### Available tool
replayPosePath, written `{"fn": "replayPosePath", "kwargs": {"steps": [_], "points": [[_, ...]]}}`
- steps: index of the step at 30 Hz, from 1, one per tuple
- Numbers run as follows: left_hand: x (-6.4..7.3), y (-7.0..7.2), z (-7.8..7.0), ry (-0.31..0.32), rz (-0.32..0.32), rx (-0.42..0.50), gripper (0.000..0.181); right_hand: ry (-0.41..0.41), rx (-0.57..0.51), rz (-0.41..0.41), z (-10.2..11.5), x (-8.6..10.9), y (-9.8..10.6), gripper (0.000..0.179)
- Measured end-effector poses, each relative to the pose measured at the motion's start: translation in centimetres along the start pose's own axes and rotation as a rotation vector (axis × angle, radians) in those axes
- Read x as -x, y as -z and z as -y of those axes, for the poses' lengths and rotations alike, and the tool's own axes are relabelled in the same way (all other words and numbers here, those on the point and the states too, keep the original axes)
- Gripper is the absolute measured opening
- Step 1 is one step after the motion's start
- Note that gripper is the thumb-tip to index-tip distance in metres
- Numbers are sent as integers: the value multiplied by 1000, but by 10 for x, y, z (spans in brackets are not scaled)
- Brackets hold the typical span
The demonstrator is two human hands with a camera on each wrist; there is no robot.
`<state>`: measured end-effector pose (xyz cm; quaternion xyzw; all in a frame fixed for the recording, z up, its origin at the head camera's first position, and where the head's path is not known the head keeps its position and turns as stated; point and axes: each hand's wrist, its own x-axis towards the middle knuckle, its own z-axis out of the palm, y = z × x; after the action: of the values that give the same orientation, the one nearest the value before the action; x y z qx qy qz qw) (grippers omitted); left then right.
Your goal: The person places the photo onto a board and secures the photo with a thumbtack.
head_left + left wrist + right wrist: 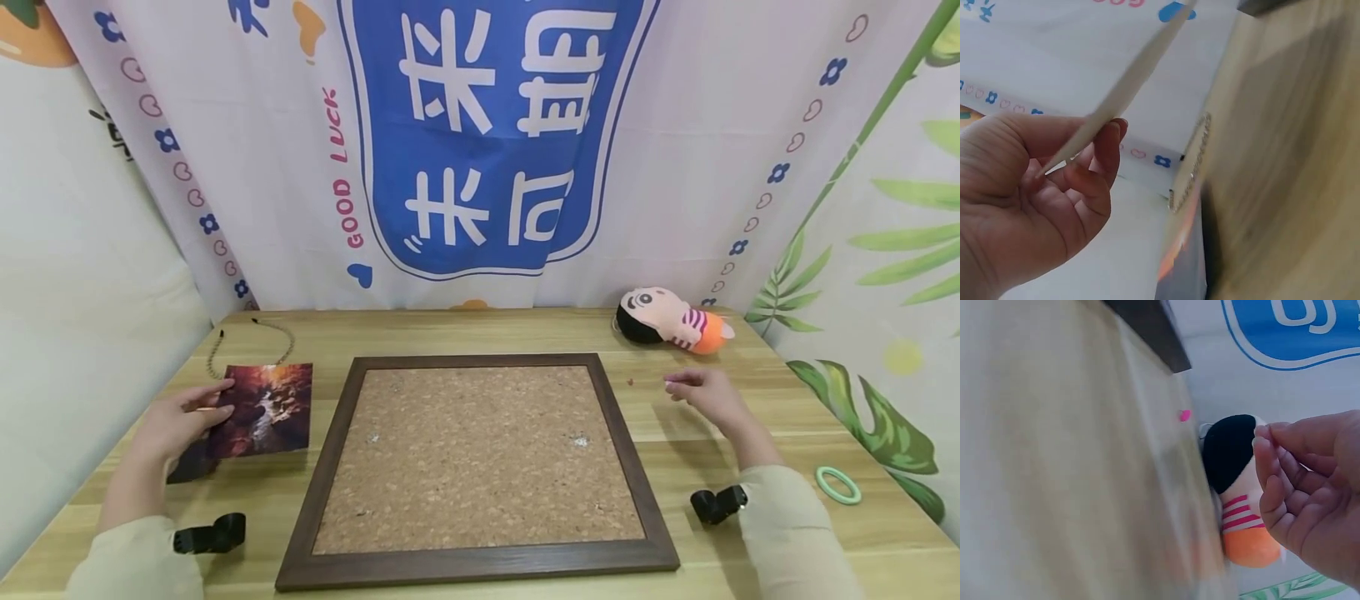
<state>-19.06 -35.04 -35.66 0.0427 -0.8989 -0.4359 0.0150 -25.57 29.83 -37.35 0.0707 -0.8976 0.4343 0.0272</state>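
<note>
My left hand point(161, 425) pinches a glossy picture print point(270, 408) in reds and dark tones by its left edge. It stands above the table, seen nearly edge-on in the left wrist view. Partly hidden beneath it lies another dark print point(191, 463). My right hand point(705, 400) is over the table right of a cork board point(487, 458) in a brown frame. Its thumb and forefinger tips meet on a tiny pinkish thing, too small to identify. Close by on the table is a small pink-red piece point(630, 382).
At the back right lies a plush doll point(667, 318) with an orange bottom. A pale green ring point(838, 485) is near the right edge. Behind the prints curls a thin chain point(288, 337). Printed cloth point(480, 283) hangs behind the table.
</note>
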Motion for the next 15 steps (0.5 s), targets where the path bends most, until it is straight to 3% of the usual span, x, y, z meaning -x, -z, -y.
{"fn": "replayPosePath", "kwargs": {"steps": [7,9,11,15], "points": [[-7,-10,-22,14,-17,72,61,37,8,-50,15,-8,12,29],[-17,-17,-20,23,-23,102,61,48,-7,-55,19,-10,13,29],[-33,-26,-7,18,-36,145,61,52,-22,-54,24,-13,14,29],[-39,-45,-24,18,9,244,59,56,-25,-57,33,-19,14,29]]}}
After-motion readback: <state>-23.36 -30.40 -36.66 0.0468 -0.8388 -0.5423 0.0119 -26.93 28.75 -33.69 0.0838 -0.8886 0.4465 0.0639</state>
